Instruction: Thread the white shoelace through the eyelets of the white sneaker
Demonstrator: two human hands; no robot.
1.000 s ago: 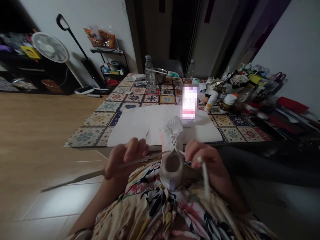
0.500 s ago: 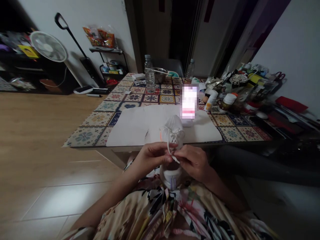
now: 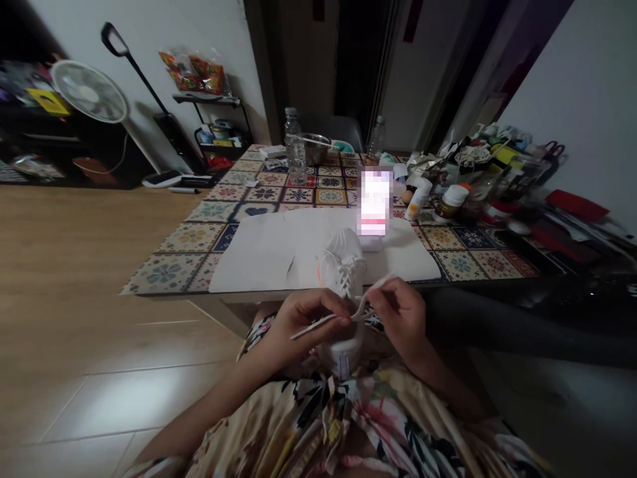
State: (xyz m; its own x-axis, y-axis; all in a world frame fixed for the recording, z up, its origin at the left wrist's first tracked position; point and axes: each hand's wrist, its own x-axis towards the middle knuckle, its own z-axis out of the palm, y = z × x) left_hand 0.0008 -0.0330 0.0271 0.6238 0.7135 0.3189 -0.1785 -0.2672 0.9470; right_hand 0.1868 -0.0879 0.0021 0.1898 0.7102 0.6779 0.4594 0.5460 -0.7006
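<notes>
A white lace-up shoe (image 3: 344,255) rests with its toe over the white sheet (image 3: 269,249) at the table's near edge and its heel towards my lap. Laces criss-cross its front. My left hand (image 3: 314,315) is closed in a pinch on a white shoelace (image 3: 313,326), whose loose end sticks out towards the lower left. My right hand (image 3: 399,312) pinches another stretch of lace, raised to the right of the shoe. Between the two hands the lace runs over the shoe's opening, which my fingers partly hide.
A lit, blurred phone (image 3: 375,202) stands upright behind the shoe. Two plastic bottles, one the nearer water bottle (image 3: 296,149), and a metal bowl (image 3: 316,149) stand farther back. Jars, a white tube (image 3: 418,199) and assorted clutter crowd the table's right side.
My right hand has moved right and slightly up, away from my left, drawing lace with it. The loop above the shoe is gone, and a lace end now projects from my left hand.
</notes>
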